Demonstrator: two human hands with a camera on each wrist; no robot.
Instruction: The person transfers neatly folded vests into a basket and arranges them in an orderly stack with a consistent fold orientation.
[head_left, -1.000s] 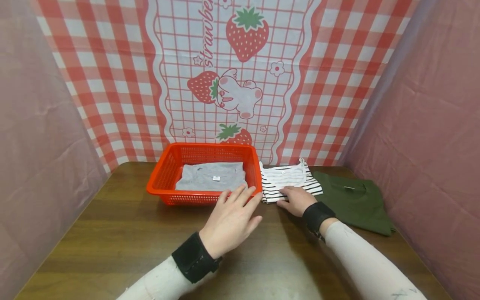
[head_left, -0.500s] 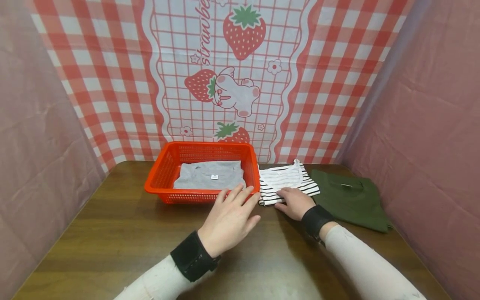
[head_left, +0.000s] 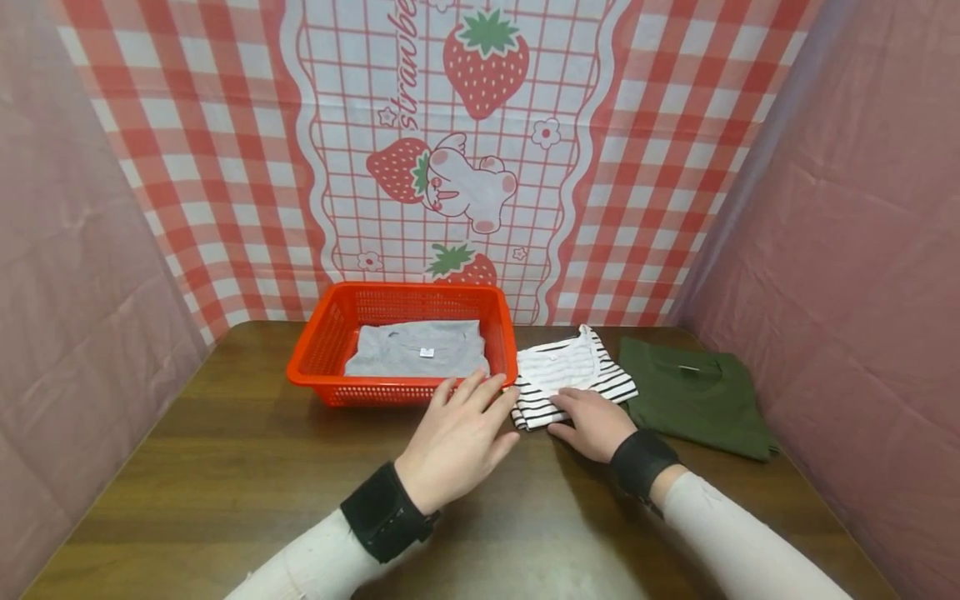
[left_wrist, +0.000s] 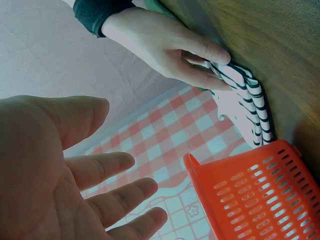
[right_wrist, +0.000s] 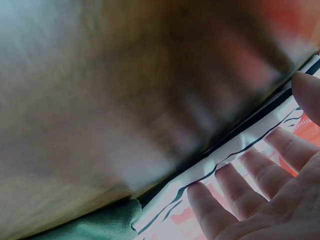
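Note:
A folded black-and-white striped shirt (head_left: 573,375) lies on the table, right of the red basket (head_left: 401,392). My right hand (head_left: 596,423) rests on its near part, fingers spread over the cloth and the thumb by the front edge. In the right wrist view, the fingers (right_wrist: 245,187) lie nearly straight against the striped fabric. My left hand (head_left: 453,442) is held in front of the basket's near right corner with its fingers spread. The left wrist view shows nothing in that palm (left_wrist: 35,175). Inside the basket is a folded grey shirt (head_left: 420,350).
A folded dark green shirt (head_left: 693,396) lies to the right, next to the striped one. The wooden table (head_left: 225,467) runs back to a red checked curtain (head_left: 247,167) behind the basket. Pink cloth walls (head_left: 817,250) close in both sides.
The striped shirt has slid toward me and turned slightly under my right hand, which moved back with it. My left hand has hardly moved, and the view has shifted a little.

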